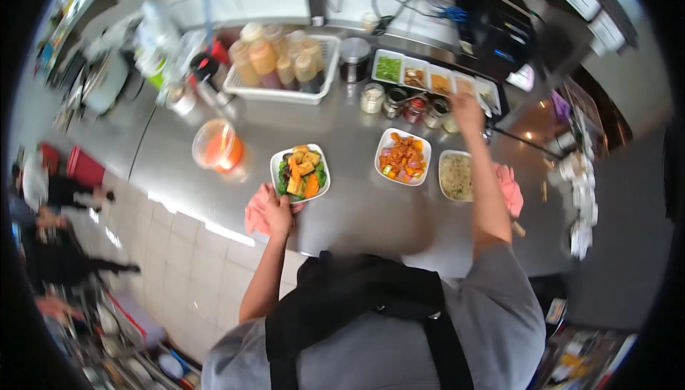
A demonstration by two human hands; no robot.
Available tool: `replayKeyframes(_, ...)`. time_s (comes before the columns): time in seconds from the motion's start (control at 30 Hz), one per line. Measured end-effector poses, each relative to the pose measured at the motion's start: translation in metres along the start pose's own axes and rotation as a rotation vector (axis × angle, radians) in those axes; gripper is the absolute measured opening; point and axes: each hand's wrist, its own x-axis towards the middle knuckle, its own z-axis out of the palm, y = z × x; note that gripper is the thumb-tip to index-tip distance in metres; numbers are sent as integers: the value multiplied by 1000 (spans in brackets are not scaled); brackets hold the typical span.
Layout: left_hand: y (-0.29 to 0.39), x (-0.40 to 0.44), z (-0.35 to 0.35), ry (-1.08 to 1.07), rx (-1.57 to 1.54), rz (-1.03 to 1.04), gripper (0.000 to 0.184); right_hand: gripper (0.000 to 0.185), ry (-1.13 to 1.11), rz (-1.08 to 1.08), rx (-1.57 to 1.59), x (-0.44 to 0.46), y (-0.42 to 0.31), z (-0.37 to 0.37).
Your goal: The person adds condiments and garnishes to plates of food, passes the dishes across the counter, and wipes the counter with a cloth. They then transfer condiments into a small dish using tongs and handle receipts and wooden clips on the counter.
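With the middle bowl of glazed reddish pieces (404, 157) taken as the clock's centre and 12 pointing away from the person, the bowl of vegetables and golden cubes (303, 173) sits on the steel table (345, 129) near 9 o'clock; the left hand (278, 211) is at that bowl's 7 o'clock edge, by a crumpled pink cloth (257, 210); its fingers look partly curled beside the rim, though I cannot tell whether they grip rim or cloth.

The right hand (467, 110) reaches out to 2 o'clock, over the right part of the row of white containers (416, 74), which lies towards 1 o'clock and shows chopped greens (388, 69) at its left end; blur and the hand's own angle hide the fingertips, so I cannot tell how far apart those fingers are or whether they have hold of anything.

A bowl of rice (455, 176) stands between 3 and 4 o'clock, just left of the right forearm; a second pink cloth (507, 191) lies on the forearm's other side; small jars (414, 109) line up around 12 o'clock, in front of the containers; a dark lidded tub (354, 62) stands at 11, a white basket (278, 96) of squeeze bottles (262, 58) at 10, and a clear tub of orange liquid (220, 149) at 9, beyond the vegetable bowl.
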Motion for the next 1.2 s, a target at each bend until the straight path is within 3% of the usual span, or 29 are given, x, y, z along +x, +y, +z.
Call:
replayKeyframes(0.03, -1, -9, 5, 51, 11, 9, 52, 21, 88, -124, -124, 2, 12, -28)
replayKeyframes(0.1, -1, -28, 17, 155, 35, 27, 53, 18, 219, -45, -221, 34, 65, -38)
replayKeyframes(0.2, -7, -64, 31, 221, -20, 26, 52, 23, 132, -203, -488, 79, 131, -42)
replayKeyframes(0.27, -2, -93, 43, 277, -53, 29, 53, 24, 24, -65, -577, 92, 140, -38)
replayKeyframes(0.3, 0, -106, 48, 311, -40, 4, 54, 29, -107, -62, -544, 113, 163, -30)
replayKeyframes(0.6, 68, -202, 86, 371, -116, 9, 56, 37, -236, -162, -534, 154, 196, -21)
replayKeyframes(0.67, 80, -207, 87, 327, -80, 17, 55, 29, -113, -58, -394, 163, 213, -19)
replayKeyframes(0.7, 94, -214, 92, 330, -68, 4, 55, 30, -255, 98, -232, 145, 190, -44)
replayKeyframes(0.8, 111, -223, 100, 316, -99, 26, 55, 25, -348, 160, 23, 148, 247, -54)
replayKeyframes(0.87, 103, -223, 97, 291, -108, 52, 55, 24, -390, 219, 573, 90, 218, -98)
replayKeyframes(0.93, 114, -224, 101, 290, -85, 41, 55, 32, -445, 490, 1252, 31, 179, -127)
replayKeyframes(1.07, 121, -223, 104, 276, -113, 67, 54, 45, -506, 415, 1400, -61, 90, -162)
replayKeyframes(1.13, 109, -221, 100, 253, -117, 98, 55, 46, -839, 126, 1322, -82, 80, -162)
replayKeyframes(1.2, 113, -219, 101, 242, -95, 89, 55, 45, -917, 183, 1254, -95, 45, -161)
